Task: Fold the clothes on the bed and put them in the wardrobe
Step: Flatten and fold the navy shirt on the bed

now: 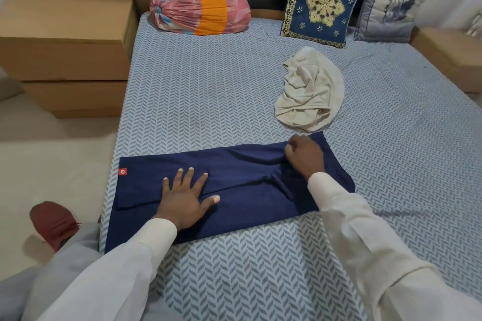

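Two garments lie on the bed [208, 91]. The navy garment [245, 200] is spread as a long folded strip across the near part of the herringbone-patterned sheet, its left end hanging just over the bed's edge, with one small red tag [122, 171] at its far left corner. The cream garment [310, 91] sits crumpled in a heap just beyond the navy strip's right end, apart from it or barely touching; I cannot tell which.

The left hand [185, 203] lies flat on the middle of the navy garment, its fingers [180, 177] spread and released, pressing the cloth down. The right hand [303, 156] is clenched into a fist at the strip's right part, bunching a fold of the navy cloth; its fingertips are curled under and hidden. Both wrists show white sleeves.

Three cushions stand at the headboard: a round bolster [200, 8] in pink with an orange band, a blue embroidered cushion [324, 2], and a grey floral cushion [396, 5] whose right side is cut by something pale and blurred. Two stacked cardboard boxes [67, 52] sit left of the bed. One dark red shoe [52, 221] shows on the floor, partly hidden by grey cloth. No wardrobe is in view.
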Tool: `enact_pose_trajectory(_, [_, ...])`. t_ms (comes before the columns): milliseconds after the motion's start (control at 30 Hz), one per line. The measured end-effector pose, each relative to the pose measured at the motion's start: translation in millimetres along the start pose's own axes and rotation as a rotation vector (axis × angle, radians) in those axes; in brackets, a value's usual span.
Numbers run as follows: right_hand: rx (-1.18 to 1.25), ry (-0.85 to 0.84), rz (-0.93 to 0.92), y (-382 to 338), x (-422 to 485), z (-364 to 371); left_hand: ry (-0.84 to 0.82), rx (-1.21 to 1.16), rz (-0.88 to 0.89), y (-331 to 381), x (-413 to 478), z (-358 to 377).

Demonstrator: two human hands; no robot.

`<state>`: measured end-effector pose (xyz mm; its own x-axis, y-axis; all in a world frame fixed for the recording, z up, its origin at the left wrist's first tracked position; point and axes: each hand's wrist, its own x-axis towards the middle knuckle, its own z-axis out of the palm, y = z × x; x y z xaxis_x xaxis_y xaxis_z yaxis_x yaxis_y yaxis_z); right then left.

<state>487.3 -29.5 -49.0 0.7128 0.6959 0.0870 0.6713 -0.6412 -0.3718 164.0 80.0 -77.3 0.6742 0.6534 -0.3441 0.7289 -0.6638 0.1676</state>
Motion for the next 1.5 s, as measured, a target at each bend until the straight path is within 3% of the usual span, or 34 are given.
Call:
enact_pose_trajectory(67, [-0.081,-0.155,0.014,-3.6,-3.8,11.9,0.169,0.003,-0.045,-7.0,5.5,-7.0])
enact_pose_trajectory(233, [-0.026,-0.309,0.254,3.9,9.8,14.4,0.113,0.003,-0.22,-59.4,13.0,4.2])
enact_pose_trajectory(400, [-0.021,-0.31,0.484,37.1,34.2,2.5,0.156,0.014,-0.241,-78.9,8.8,5.6])
enact_pose_trajectory(533, [0.068,-0.281,0.504,50.2,34.3,4.0,0.178,0.002,-0.241,-79.8,8.9,7.6])
enact_pose_trajectory(667, [0.098,-0.367,0.528,49.8,40.5,-5.1,0.081,-0.016,-0.234,-83.1,11.4,-3.3])
enact_pose_trajectory(767, [-0.048,-0.368,0.466,34.6,40.4,-12.2,0.1,-0.038,-0.225,-87.0,3.8,-14.0])
enact_pose_trajectory(833, [-0.151,-0.193,0.376,15.6,27.8,-7.9,0.2,-0.035,-0.238,-89.7,-8.2,-13.2])
enact_pose_trajectory(933, [-0.061,-0.053,0.101,-18.1,3.1,12.9,0.266,0.008,-0.247,-98.0,-30.6,-0.5])
enact_pose_trajectory(1100, [0.019,-0.223,-0.213,-77.3,-43.2,51.6,0.351,-0.02,-0.305,-113.2,-54.7,6.8])
enact_pose_trajectory(1233, [0.059,-0.355,-0.156,-122.7,-77.2,70.6,0.344,-0.231,-0.468,-107.8,-71.5,-3.2])
enact_pose_trajectory(1367, [0.093,-0.41,-0.312,-181.0,-98.4,82.7,0.293,-0.454,-0.599,-101.2,-87.0,-2.3])
enact_pose_trajectory(1500, [0.07,-0.478,-0.378,-242.2,-107.0,101.8,0.204,-0.515,-0.679,-96.7,-104.3,-5.3])
